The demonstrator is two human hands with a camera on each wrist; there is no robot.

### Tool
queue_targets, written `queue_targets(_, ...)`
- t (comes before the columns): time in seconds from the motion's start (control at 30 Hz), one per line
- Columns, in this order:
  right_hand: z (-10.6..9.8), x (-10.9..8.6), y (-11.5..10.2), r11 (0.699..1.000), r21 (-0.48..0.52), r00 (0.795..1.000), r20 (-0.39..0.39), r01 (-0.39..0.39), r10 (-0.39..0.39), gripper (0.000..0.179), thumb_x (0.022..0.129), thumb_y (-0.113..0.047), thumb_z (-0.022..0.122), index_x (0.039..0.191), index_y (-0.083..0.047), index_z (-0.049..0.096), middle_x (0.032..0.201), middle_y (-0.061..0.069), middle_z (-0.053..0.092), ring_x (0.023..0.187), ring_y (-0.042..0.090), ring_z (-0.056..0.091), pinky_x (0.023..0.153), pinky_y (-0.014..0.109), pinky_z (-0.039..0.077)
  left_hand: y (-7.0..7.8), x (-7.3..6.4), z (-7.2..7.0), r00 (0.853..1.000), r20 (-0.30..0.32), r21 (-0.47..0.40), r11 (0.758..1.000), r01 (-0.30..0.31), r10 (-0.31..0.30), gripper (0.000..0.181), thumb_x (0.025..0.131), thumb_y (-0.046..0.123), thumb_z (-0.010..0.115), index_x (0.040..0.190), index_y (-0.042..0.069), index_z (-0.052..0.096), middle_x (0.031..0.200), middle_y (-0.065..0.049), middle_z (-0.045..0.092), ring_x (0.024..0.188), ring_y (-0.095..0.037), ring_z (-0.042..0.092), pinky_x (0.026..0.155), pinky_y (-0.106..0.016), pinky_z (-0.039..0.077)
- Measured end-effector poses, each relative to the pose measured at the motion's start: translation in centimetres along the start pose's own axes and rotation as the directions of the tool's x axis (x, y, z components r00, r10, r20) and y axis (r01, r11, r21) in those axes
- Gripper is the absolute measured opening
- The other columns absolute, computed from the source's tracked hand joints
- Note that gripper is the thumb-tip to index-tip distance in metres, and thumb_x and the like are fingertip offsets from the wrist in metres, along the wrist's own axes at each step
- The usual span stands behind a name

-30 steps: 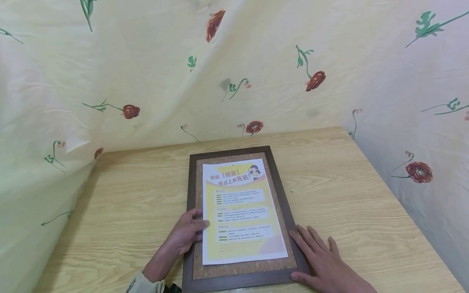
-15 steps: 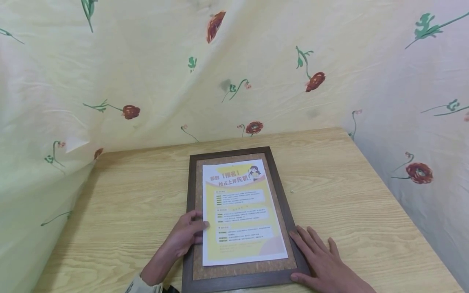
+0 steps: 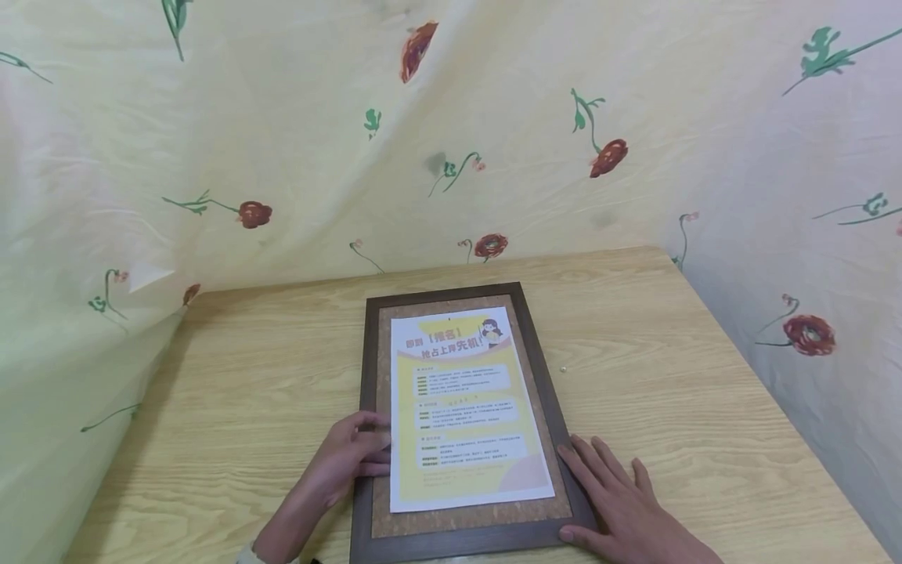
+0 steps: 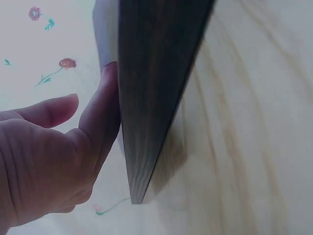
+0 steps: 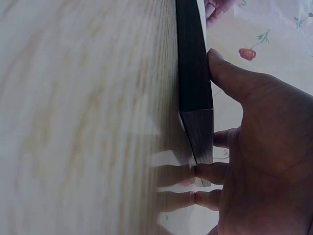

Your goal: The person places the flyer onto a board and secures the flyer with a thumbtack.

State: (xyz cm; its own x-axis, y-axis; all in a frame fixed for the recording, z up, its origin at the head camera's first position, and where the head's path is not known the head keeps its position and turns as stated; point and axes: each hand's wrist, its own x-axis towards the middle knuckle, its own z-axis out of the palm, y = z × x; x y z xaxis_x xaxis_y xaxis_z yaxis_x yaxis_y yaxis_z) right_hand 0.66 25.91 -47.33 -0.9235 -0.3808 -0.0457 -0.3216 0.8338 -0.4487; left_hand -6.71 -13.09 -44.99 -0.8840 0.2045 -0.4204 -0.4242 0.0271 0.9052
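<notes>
A corkboard (image 3: 479,517) with a dark wooden frame (image 3: 539,376) lies flat on the table. On it lies a yellow and white printed poster (image 3: 458,423), with a small dark dot, perhaps a pin, at its top edge. My left hand (image 3: 345,454) reaches over the left side of the frame, fingertips at the poster's left edge. In the left wrist view the thumb of that hand (image 4: 49,152) stands apart from the finger resting against the frame. My right hand (image 3: 623,505) rests spread at the lower right corner, its thumb and index finger touching the frame.
A tiny pale object (image 3: 562,369) lies on the wood-grain table (image 3: 261,407) right of the board. Cream cloth (image 3: 317,157) with red flowers hangs behind the table and along both sides.
My left hand has drawn back slightly to the left; its thumb, earlier over the poster's left edge, has slid outward. My right hand, the board and the poster look unmoved.
</notes>
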Motion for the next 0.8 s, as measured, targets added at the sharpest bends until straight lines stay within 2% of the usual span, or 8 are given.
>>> queue_targets(0.2,0.0,0.0,0.0,1.0,0.009,1.0,0.006,-0.005,0.005,0.088,0.083,-0.064,0.066,0.151,-0.017,0.038,0.156,0.016,0.034,0.139,0.051,0.027,0.093,0.079,0.019,-0.3,-0.7,-0.6,1.0,-0.011,-0.028,0.999,-0.022,0.022,0.043,0.091,-0.002,0.053,0.13,-0.015,0.041,0.094,-0.023,0.069,0.083,-0.033,0.071,0.077,-0.042,0.058)
queue_targets(0.5,0.0,0.1,0.0,1.0,0.001,1.0,0.003,-0.011,0.011,0.089,0.082,-0.064,0.067,0.15,-0.015,0.039,0.155,0.016,0.034,0.138,0.051,0.027,0.092,0.08,0.019,-0.3,-1.9,-1.7,0.997,-0.041,0.004,0.997,-0.072,0.073,0.045,0.094,0.003,0.058,0.131,-0.013,0.039,0.102,-0.026,0.069,0.09,-0.035,0.071,0.079,-0.042,0.058)
queue_targets(0.63,0.0,0.1,0.0,1.0,-0.002,1.0,0.007,-0.014,0.014,0.088,0.082,-0.064,0.066,0.15,-0.015,0.039,0.155,0.016,0.033,0.138,0.051,0.027,0.092,0.081,0.019,-0.2,-2.6,-2.2,0.992,-0.092,0.02,0.996,-0.088,0.09,0.043,0.094,0.001,0.058,0.131,-0.012,0.04,0.105,-0.028,0.068,0.091,-0.035,0.07,0.079,-0.041,0.058)
queue_targets(0.8,0.0,0.1,0.0,1.0,-0.007,1.0,0.004,-0.01,0.01,0.088,0.082,-0.065,0.066,0.15,-0.014,0.039,0.155,0.016,0.034,0.138,0.051,0.027,0.092,0.08,0.019,-0.1,-3.4,-2.4,0.978,-0.18,0.057,0.993,-0.1,0.108,0.039,0.095,0.0,0.059,0.129,-0.01,0.044,0.105,-0.026,0.069,0.091,-0.032,0.07,0.078,-0.039,0.058)
